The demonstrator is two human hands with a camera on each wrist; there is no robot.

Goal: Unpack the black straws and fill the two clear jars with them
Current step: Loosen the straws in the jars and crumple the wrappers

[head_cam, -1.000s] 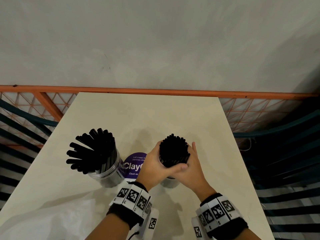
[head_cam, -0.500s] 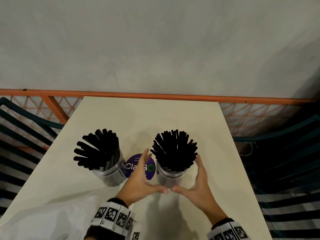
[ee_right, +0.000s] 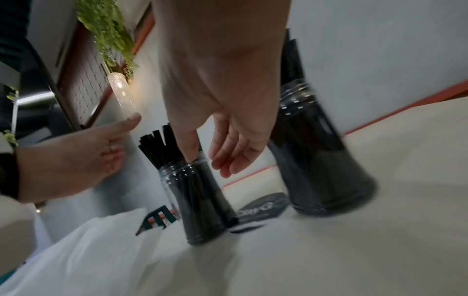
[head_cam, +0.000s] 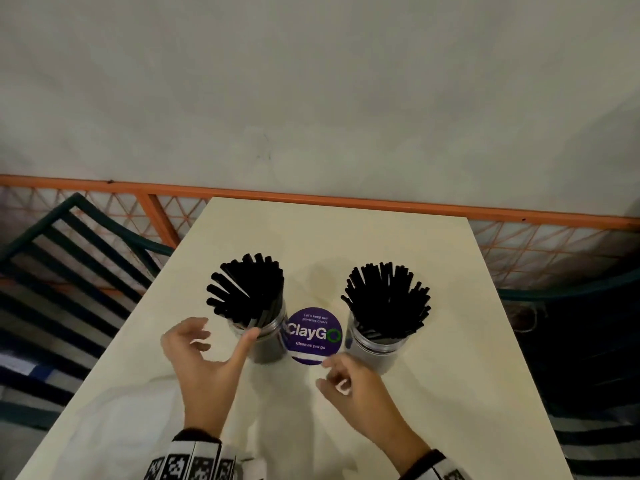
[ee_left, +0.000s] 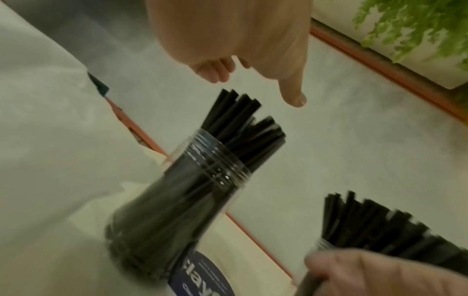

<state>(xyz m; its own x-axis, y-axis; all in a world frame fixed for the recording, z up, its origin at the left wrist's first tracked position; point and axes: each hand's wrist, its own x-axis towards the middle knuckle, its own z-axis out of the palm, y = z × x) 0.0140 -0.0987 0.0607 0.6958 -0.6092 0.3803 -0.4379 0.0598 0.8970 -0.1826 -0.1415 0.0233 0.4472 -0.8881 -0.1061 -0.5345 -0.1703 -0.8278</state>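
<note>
Black straws (head_cam: 247,289) fan upright from two clear jars (head_cam: 375,344); left hand (head_cam: 204,362) fingers slack, thumb beside near jar; right hand (head_cam: 353,382) loosely curled, empty, likely finished filling

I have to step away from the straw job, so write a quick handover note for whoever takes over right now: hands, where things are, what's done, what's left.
Left hand: open, holding nothing, thumb at the rim of the left jar; contact unclear.
Right hand: open, empty, fingers loosely curled just in front of the purple ClayGo sticker.
Left jar and right jar stand upright on the table, either side of the sticker, both packed with black straws fanning out the top.
Clear plastic wrapping lies at the near left of the table.
Done: both jars look filled.
Left: probably only tidying the left jar's straws and clearing the wrapping.
</note>
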